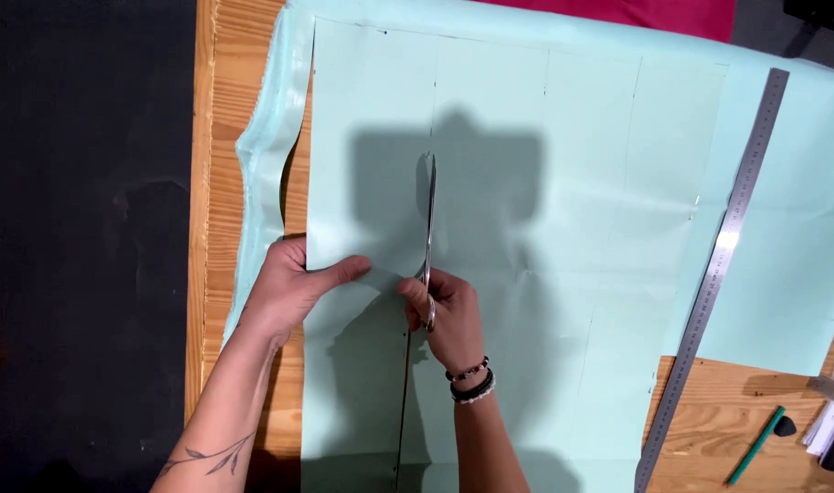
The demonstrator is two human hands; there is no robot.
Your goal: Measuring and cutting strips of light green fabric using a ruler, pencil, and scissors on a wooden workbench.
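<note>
A pale mint fabric sheet (563, 164) with faint drawn lines lies spread over a wooden table (225, 119). My right hand (444, 315) grips metal scissors (429, 219), blades pointing away along a drawn line, with a cut slit running back toward me. My left hand (294, 288) pinches the fabric's left strip beside the cut, thumb lying on top of the cloth. Dark bead bracelets circle my right wrist.
A long steel ruler (718, 265) lies diagonally on the right across cloth and wood. A green pencil (755, 445) and white papers (833, 424) rest at the lower right. Red cloth (636, 14) shows at the far edge. Dark floor (79, 246) lies left.
</note>
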